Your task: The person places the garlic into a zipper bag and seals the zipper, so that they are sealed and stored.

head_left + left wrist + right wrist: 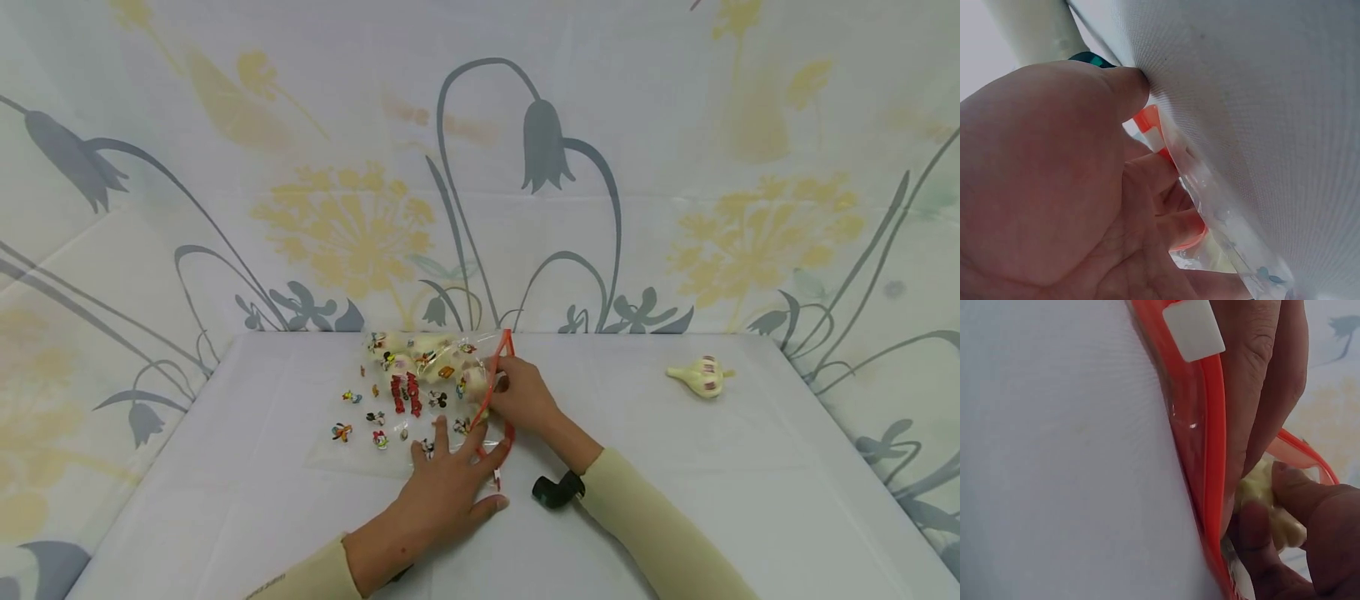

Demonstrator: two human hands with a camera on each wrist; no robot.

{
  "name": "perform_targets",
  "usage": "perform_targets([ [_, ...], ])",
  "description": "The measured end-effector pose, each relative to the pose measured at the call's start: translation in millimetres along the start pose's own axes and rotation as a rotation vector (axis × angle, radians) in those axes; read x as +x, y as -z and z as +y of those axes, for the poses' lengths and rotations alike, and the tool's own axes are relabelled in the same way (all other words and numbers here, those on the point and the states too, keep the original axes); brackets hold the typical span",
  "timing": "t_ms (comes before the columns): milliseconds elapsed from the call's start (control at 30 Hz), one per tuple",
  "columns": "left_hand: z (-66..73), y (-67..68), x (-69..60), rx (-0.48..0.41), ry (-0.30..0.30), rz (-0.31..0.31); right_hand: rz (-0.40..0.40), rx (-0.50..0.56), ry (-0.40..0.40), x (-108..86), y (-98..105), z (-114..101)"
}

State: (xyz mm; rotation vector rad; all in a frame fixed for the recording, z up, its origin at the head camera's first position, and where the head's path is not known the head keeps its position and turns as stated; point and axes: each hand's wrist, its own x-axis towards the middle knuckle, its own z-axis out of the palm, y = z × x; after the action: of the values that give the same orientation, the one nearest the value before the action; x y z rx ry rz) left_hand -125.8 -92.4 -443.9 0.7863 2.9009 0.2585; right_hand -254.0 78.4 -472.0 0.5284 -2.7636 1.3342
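A clear zip bag (352,454) printed with small cartoon figures lies on the table, several pale garlic bulbs showing through its film. Its red-edged mouth (1213,437) gapes toward the right. My left hand (442,492) rests on the bag's near side with fingers spread, some of them across the red edge; its thumb lies apart from the bag. At the mouth, my right hand (523,396) pinches a pale garlic bulb (1285,528) between thumb and fingers. Film and fingers hide part of that bulb.
One loose garlic bulb (705,377) lies on the right of the white table (750,500). A white zip slider (1194,328) sits on the red edge. A black wrist device (557,492) is by the right sleeve. Patterned cloth hangs behind.
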Motion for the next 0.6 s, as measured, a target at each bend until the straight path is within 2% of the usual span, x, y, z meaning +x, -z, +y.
perform_targets([
  [67,0.4,-0.3,0.3,-0.007,0.003,-0.004,-0.008,0.026,0.011,0.8,-2,0],
  [300,0.6,-3.1,0.3,-0.004,0.007,-0.009,-0.040,0.059,0.182,3.0,-8,-2],
  [467,1.4,-3.1,-0.7,0.015,0.000,0.001,0.005,0.035,0.180,5.3,-13,-4],
  [600,1.6,-3.1,-1.2,0.027,-0.003,0.014,0.079,-0.004,0.166,5.1,-16,-6],
])
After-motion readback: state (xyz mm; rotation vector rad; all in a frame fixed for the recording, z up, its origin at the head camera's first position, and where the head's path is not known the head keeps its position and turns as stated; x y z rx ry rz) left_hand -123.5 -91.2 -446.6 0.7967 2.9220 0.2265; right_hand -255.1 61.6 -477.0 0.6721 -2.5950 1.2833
